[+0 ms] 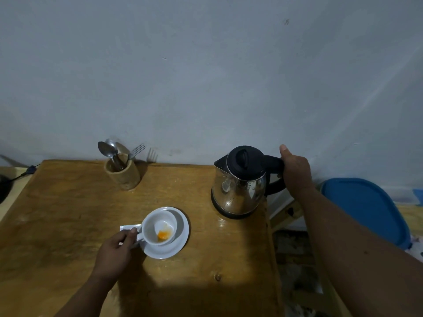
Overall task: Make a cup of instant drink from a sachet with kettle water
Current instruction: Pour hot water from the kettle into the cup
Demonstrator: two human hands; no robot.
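Observation:
A white cup [152, 225] stands on a white saucer [180, 236] on the wooden table [68, 213], with a small heap of orange powder [163, 234] at its bottom. My left hand [116, 250] grips the cup's handle. A white sachet [129, 227] lies flat just behind that hand, partly hidden by it. At the table's right edge stands a steel kettle [238, 191] with a black lid and base. My right hand [295, 170] is closed around its black handle.
A wooden holder [122, 175] with spoons and a fork stands at the back of the table by the grey wall. A blue plastic lid [366, 207] lies off the table to the right. A black cable [25, 172] runs at the far left.

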